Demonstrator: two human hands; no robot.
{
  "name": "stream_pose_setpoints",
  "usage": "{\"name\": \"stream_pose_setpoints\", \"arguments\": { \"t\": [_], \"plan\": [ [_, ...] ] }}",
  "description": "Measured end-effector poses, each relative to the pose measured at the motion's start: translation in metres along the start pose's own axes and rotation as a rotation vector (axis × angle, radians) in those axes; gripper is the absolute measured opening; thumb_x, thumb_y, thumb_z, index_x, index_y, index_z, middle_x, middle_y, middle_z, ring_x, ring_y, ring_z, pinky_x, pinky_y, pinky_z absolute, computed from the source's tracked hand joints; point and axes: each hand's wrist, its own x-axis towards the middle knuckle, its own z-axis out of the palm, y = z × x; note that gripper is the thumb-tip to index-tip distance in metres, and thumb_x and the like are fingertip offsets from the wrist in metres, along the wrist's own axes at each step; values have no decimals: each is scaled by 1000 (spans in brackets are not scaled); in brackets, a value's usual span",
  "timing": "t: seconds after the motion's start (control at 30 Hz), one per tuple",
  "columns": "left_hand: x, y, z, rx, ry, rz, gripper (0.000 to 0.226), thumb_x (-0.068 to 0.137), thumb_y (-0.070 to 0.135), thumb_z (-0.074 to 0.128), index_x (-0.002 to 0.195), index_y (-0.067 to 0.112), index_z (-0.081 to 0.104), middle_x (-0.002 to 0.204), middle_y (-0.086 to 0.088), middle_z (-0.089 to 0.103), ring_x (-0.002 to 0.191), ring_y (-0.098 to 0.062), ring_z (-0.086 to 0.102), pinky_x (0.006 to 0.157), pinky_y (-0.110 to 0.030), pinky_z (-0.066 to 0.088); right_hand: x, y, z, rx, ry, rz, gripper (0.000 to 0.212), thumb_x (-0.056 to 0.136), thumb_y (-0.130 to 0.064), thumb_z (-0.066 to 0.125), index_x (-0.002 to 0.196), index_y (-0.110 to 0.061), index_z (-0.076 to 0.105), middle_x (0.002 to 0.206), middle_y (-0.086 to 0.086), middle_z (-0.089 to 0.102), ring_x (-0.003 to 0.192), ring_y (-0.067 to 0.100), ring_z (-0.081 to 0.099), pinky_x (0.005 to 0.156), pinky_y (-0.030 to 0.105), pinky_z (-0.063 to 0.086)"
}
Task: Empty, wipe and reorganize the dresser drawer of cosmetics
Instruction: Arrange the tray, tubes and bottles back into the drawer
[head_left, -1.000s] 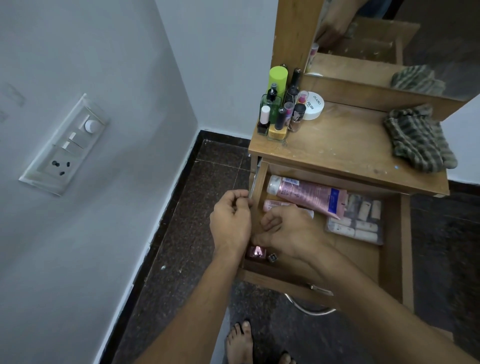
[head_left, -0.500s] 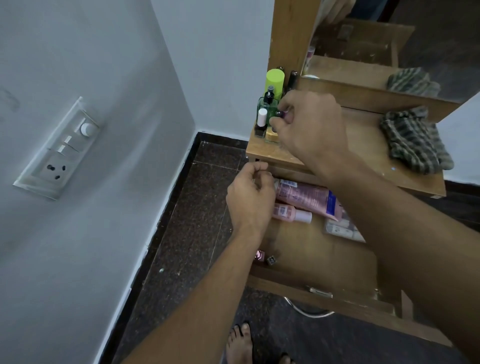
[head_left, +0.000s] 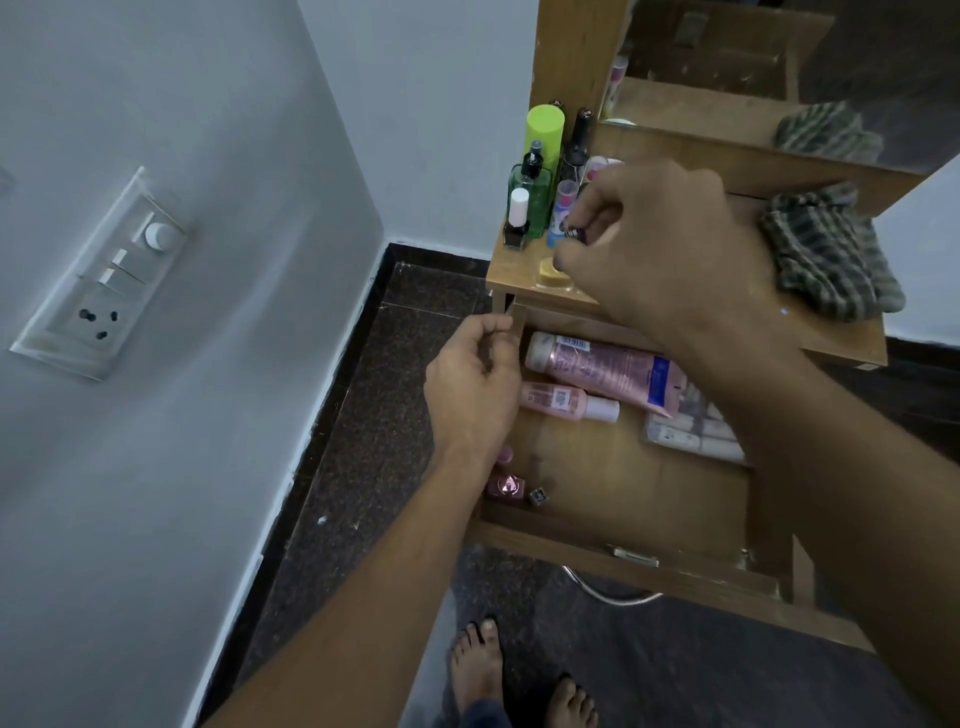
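R hand (head_left: 660, 244) pinching small dark item (head_left: 577, 235) above drawer (head_left: 623, 483).
Fingertips clamping it; 1 s ago hand was in drawer. L hand (head_left: 472, 384) curled, grip unclear.

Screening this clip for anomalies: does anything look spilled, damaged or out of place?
Nothing spilled or damaged. One small dark loose piece lies in the front left corner of the drawer beside a pink nail polish bottle, perhaps a stray cap; too small to tell.
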Motion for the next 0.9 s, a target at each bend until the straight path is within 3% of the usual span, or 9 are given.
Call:
{"name": "stream_pose_setpoints", "arguments": {
  "t": [0.07,0.13,0.23,0.3,0.47,0.6,0.7,0.9],
  "plan": [
    [-4,-5,-5,0,-4,-19,16,98,23,59,106,28,73,83,13,73,67,-2,66,60,-20,53,-28,2,-4,30,-8,28,7,77,-26,76,82,-24,73,74,-10,68,68,7,62,57,6,39],
    [-9,-11,-8,8,-43,-58,17,99,22,58,105,27,73,81,10,73,57,-5,65,50,-22,51,-59,5,3,104,-100,77,8,78,-25,80,82,-25,73,73,-12,67,68,4,62,62,15,49],
    [-18,-18,-12,-28,-149,-118,18,102,19,56,104,26,72,87,6,75,48,-26,67,41,-32,54,-98,13,26,131,-186,153,10,78,-26,82,78,-25,73,69,-13,67,65,2,63,61,22,53],
    [-22,-21,-13,-23,-184,-133,19,102,16,56,104,25,73,90,6,75,49,-31,68,43,-37,56,-115,20,41,132,-223,190,10,78,-26,84,78,-26,73,69,-14,67,64,-1,63,62,18,53],
    [-26,-23,-13,-23,-197,-125,25,101,10,52,108,22,73,93,13,75,49,-24,68,45,-35,57,-137,32,69,133,-293,263,13,77,-29,85,78,-30,71,72,-16,67,70,0,63,69,28,60],
    [-26,-25,-12,-46,-186,-153,24,101,11,53,108,22,73,93,16,74,47,-21,66,46,-35,56,-140,34,79,144,-309,280,19,77,-28,85,74,-33,67,72,-17,65,71,1,63,69,28,58],
    [-27,-26,-10,-41,-180,-152,22,101,13,55,107,23,73,92,15,74,48,-19,66,47,-31,54,-144,33,85,126,-343,281,20,77,-29,85,76,-33,66,73,-16,65,70,-1,62,62,19,53],
    [-27,-26,-9,10,-183,-139,23,100,16,55,109,26,72,103,10,75,78,-23,72,74,-47,62,-150,31,89,117,-377,270,16,78,-34,86,84,-28,72,78,-15,67,73,-2,61,57,8,41]
  ]
}}
